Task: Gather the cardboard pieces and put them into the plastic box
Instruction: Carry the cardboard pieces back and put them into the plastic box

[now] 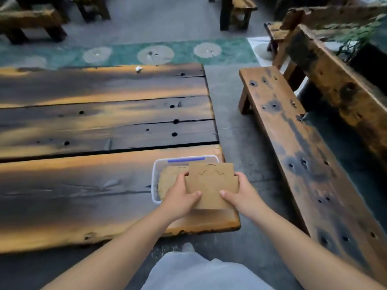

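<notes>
A flat brown cardboard piece (211,183) with curved cut lines hangs over the clear plastic box (154,174), which sits at the near right corner of the wooden table. My left hand (180,197) grips the piece's left edge and my right hand (240,193) grips its right edge, thumbs on top. Inside the box lies another brown cardboard piece (168,181), partly hidden under the held one. The box has a blue strip (186,159) on its far rim.
The dark plank table (94,122) stretches left and away, with a small white scrap (138,69) near its far edge. A long wooden bench (293,143) runs along the right, separated by a strip of concrete floor. More benches stand beyond a green mat.
</notes>
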The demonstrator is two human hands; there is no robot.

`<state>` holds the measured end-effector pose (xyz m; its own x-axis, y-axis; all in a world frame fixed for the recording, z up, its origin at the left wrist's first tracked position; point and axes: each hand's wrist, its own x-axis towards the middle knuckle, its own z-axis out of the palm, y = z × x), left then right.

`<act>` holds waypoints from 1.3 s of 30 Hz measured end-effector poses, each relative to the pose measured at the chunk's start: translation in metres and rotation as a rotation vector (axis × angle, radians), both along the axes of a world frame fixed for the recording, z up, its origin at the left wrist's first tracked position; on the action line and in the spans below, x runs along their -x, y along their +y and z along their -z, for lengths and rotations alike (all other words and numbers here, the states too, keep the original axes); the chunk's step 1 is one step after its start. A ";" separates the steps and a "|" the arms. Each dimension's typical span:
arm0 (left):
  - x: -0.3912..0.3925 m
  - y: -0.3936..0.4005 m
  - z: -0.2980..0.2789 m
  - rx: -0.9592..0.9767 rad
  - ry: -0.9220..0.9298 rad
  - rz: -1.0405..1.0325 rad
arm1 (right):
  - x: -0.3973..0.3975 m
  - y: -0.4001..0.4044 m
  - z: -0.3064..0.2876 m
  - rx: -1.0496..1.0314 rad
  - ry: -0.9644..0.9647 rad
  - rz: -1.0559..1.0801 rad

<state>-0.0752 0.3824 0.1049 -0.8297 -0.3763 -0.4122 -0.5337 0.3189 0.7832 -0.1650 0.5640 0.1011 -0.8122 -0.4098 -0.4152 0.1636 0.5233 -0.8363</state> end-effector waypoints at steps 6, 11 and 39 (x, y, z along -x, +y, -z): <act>-0.001 -0.045 0.033 -0.024 -0.085 -0.061 | -0.003 -0.056 0.029 -0.133 -0.015 -0.033; 0.004 -0.067 0.051 -0.038 -0.094 -0.095 | 0.001 -0.082 0.041 -0.212 -0.026 -0.044; 0.047 -0.086 0.090 0.082 -0.293 -0.117 | 0.048 -0.124 0.107 -0.425 -0.107 -0.184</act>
<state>-0.1222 0.2962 0.0145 -0.6295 -0.5036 -0.5917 -0.7694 0.2976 0.5652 -0.2135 0.4399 -0.0054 -0.6852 -0.3188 -0.6548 0.1098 0.8436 -0.5257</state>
